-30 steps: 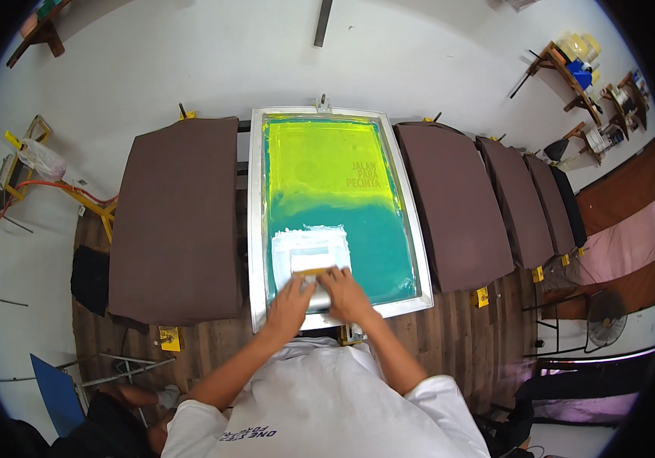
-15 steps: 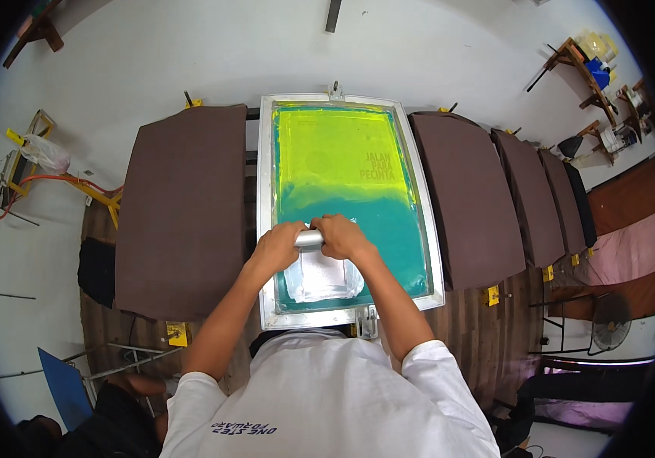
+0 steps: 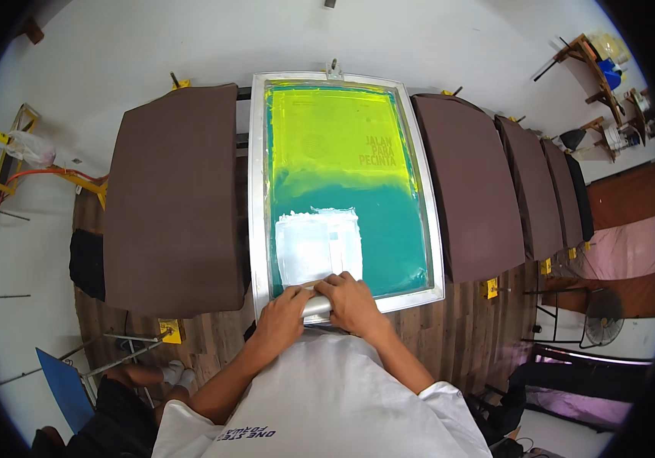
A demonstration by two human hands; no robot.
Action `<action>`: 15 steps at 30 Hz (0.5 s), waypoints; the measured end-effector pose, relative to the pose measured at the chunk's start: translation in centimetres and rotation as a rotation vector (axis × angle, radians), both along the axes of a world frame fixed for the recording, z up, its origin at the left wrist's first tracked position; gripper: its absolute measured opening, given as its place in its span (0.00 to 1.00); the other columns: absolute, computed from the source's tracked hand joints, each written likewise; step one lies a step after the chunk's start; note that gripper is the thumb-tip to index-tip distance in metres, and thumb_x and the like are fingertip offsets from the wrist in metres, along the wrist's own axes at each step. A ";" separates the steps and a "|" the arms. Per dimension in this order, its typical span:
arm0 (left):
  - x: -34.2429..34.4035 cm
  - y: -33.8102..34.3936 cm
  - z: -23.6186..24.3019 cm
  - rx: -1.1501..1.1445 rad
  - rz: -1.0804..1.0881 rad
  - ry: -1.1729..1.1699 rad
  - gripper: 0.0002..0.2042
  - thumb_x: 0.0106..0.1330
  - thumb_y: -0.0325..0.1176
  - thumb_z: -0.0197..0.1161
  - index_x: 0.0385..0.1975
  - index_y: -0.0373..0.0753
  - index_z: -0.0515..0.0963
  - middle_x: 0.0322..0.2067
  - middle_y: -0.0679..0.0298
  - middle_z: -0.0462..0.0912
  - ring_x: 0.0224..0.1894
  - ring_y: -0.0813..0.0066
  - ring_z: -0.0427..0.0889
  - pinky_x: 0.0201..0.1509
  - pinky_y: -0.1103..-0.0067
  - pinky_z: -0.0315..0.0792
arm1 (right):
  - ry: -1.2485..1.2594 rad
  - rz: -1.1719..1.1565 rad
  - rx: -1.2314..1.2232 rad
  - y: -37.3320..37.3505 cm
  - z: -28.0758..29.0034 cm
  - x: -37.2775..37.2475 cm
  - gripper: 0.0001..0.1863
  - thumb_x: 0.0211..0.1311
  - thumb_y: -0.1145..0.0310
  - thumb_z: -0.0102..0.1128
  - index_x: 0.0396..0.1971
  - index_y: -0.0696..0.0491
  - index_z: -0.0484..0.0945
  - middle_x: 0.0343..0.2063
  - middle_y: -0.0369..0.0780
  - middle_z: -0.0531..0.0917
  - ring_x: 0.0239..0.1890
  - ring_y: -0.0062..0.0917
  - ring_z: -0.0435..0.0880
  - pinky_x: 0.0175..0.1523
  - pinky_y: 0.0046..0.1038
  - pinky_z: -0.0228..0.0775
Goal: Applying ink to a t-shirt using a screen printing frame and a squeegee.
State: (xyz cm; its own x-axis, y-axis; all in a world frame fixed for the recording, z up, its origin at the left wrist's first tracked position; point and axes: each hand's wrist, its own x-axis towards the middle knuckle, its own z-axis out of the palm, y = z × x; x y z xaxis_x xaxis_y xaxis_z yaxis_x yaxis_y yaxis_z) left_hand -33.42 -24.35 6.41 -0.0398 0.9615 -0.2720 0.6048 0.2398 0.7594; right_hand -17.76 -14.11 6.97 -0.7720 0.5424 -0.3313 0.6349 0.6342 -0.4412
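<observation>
My left hand (image 3: 282, 311) and my right hand (image 3: 352, 304) are both closed on a squeegee (image 3: 317, 307) with a silver metal handle. The squeegee is at the near end of a screen-printing frame (image 3: 436, 221), close to my shirt; its blade is hidden behind my hands. Inside the metal rim, the screen (image 3: 388, 229) is teal in its near half and yellow-green in its far half, where faint lettering shows. A squarish patch of white ink (image 3: 316, 244) with a ragged far edge lies on the near left of the mesh, just beyond my hands.
Brown fabric-covered boards flank the frame, one at left (image 3: 175, 198) and several at right (image 3: 472, 183). A clamp (image 3: 333, 70) grips its far edge. A fan (image 3: 604, 317) stands far right. At lower left, a person's legs (image 3: 144, 378) show beside a blue panel (image 3: 64, 389).
Both hands have drawn the squeegee toward my body, from over the screen to its near edge. The white ink patch, partly covered before, now shows. The view has shifted slightly.
</observation>
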 end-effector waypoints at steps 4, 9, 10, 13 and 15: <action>-1.3 4.1 -1.1 0.115 -0.046 0.006 0.22 0.52 0.18 0.61 0.50 0.37 0.77 0.43 0.50 0.80 0.47 0.46 0.79 0.50 0.61 0.74 | -0.089 0.050 0.018 5.0 0.8 -1.0 0.21 0.44 0.73 0.68 0.43 0.45 0.82 0.39 0.39 0.85 0.44 0.39 0.83 0.45 0.45 0.77; -3.3 13.4 -3.9 0.213 -0.075 0.068 0.15 0.54 0.18 0.57 0.41 0.38 0.78 0.38 0.48 0.81 0.44 0.46 0.81 0.46 0.58 0.75 | 0.016 -0.055 0.144 12.1 -1.3 -2.4 0.20 0.42 0.78 0.61 0.41 0.49 0.82 0.37 0.45 0.85 0.42 0.44 0.83 0.45 0.45 0.77; -3.1 14.3 -3.6 0.194 -0.068 0.030 0.16 0.53 0.17 0.57 0.42 0.39 0.79 0.38 0.48 0.82 0.44 0.46 0.81 0.46 0.58 0.75 | 0.016 -0.077 0.101 13.0 -1.8 -2.4 0.21 0.42 0.78 0.61 0.41 0.50 0.82 0.37 0.45 0.84 0.43 0.45 0.82 0.46 0.44 0.76; -2.6 14.0 -3.3 0.142 -0.062 0.041 0.20 0.52 0.16 0.58 0.45 0.39 0.80 0.39 0.48 0.82 0.44 0.46 0.81 0.48 0.60 0.75 | 0.028 -0.084 0.046 12.8 -2.6 -1.9 0.22 0.39 0.79 0.60 0.40 0.52 0.82 0.35 0.46 0.84 0.42 0.46 0.81 0.48 0.43 0.75; -2.3 13.5 -3.4 0.143 -0.063 0.090 0.22 0.51 0.15 0.56 0.47 0.39 0.80 0.40 0.48 0.83 0.44 0.46 0.81 0.50 0.60 0.75 | 0.127 -0.096 0.085 12.6 -2.6 -1.8 0.22 0.38 0.80 0.59 0.39 0.53 0.82 0.35 0.47 0.84 0.41 0.48 0.80 0.49 0.42 0.74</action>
State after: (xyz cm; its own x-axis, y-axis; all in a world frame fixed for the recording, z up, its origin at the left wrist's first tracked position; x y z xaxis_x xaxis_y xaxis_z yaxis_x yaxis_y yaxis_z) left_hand -35.70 -10.89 3.06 0.0035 0.9915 -0.1299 0.6819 0.0926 0.7256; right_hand -19.60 -1.56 4.36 -0.7482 0.6375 -0.1838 0.6367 0.6120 -0.4690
